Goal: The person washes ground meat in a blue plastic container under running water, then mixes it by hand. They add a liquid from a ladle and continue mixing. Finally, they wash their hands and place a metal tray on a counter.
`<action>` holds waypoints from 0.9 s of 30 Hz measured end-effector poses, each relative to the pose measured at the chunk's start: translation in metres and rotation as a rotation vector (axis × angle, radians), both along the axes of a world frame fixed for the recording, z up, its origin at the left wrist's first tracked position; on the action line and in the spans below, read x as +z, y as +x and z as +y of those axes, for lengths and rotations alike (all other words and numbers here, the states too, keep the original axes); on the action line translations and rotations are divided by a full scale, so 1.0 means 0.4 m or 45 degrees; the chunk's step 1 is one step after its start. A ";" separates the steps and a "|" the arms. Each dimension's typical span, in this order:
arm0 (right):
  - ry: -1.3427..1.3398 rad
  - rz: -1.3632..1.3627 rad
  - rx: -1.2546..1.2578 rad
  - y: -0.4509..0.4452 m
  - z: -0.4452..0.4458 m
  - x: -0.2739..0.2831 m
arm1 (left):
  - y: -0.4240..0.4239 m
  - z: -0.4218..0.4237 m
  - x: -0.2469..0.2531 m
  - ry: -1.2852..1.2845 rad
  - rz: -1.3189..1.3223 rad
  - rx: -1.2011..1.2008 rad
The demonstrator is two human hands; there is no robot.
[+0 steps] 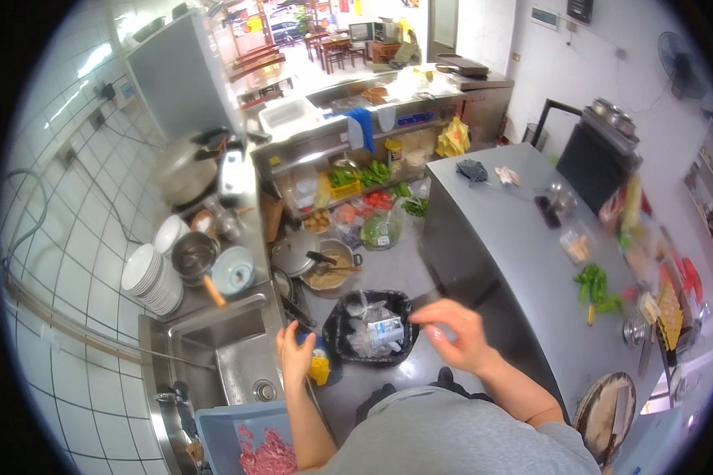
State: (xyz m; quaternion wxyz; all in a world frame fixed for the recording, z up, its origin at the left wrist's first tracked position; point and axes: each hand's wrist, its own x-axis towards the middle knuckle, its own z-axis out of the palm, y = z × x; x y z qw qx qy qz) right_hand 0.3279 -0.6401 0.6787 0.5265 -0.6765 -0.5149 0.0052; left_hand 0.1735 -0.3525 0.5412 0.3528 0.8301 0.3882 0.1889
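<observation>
My left hand [296,356] hangs in the air by the sink's edge, fingers apart and holding nothing. To its left lies the stainless steel sink [237,362], and below my forearm a blue-grey plastic tub [220,427] holds raw pink meat [267,451]. My right hand [454,332] is raised at the right of a black-lined trash bin [338,344], its fingers curved and apart with nothing seen between them. Clear plastic packaging with a printed label [386,331] lies in the bin. A yellow and blue object [319,368] stands on the floor, partly behind my left hand.
A steel worktable [487,219] runs along my right, bearing green peppers [593,285] and a round chopping board [606,409]. Stacked white plates [151,282] and bowls stand beyond the sink. On the floor ahead sit a pot [327,279] and a bagged green vegetable [380,230].
</observation>
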 end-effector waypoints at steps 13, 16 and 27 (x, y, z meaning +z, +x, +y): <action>-0.986 0.401 -0.852 -0.095 -0.264 -0.283 | 0.241 0.012 0.045 -0.044 0.051 -0.453; -0.976 0.581 -0.929 -0.154 -0.299 -0.278 | 0.324 -0.042 0.043 -0.152 0.074 -0.674; -1.012 0.884 -1.532 -0.538 -0.590 -0.356 | 0.452 -0.426 -0.061 -0.066 0.121 -1.427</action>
